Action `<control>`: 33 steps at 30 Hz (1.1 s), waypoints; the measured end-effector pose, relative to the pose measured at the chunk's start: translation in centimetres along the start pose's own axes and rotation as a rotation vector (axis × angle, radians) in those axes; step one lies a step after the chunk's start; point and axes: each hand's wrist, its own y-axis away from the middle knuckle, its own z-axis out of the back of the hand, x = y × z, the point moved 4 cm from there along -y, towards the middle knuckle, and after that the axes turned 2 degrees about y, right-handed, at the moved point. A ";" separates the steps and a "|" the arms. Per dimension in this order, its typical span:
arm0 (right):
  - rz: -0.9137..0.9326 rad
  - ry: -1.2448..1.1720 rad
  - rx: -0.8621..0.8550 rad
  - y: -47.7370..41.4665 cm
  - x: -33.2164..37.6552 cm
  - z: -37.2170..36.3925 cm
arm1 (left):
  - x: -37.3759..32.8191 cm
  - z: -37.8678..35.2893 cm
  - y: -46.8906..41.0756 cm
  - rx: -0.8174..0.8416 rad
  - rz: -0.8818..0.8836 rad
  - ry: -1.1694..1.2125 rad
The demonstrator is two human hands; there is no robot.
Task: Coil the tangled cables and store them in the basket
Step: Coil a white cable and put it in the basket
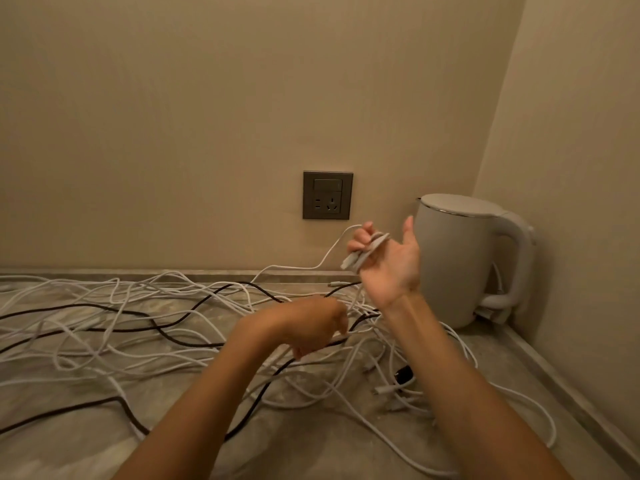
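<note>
I'm clamping my right hand (386, 263) on the white coil (364, 252), aiming for even loops, my left hand (311, 325) at seven o'clock, grip unclear.

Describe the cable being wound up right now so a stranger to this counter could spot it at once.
Find the white kettle in the right corner of the counter. Just left of it, the raised right hand grips a white cable in small loops. The other cables, white or black, lie loose on the counter; only this one is coiled and lifted.
</note>
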 end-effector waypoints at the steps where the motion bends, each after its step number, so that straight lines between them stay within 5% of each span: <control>1: 0.045 0.052 -0.022 -0.1 0.7 0.2 | -0.6 0.2 0.0 -0.050 -0.046 -0.036; 12: 0.003 1.010 -0.018 -0.8 -0.8 1.1 | -0.2 3.3 0.9 -0.344 -0.174 -0.049; 19: 0.067 0.565 -0.166 -0.3 -0.6 2.4 | 0.3 3.3 1.1 -0.280 -0.082 0.034; 23: 0.045 0.338 -0.133 -0.3 0.0 1.8 | 2.8 4.8 1.2 -0.469 0.136 -0.062; 26: -0.062 0.411 -0.018 -0.1 -0.6 1.2 | 3.9 5.4 1.7 -0.526 0.238 -0.149; 33: -0.450 0.610 0.308 1.1 -3.3 -0.4 | 0.4 6.3 2.7 -0.674 -0.282 0.251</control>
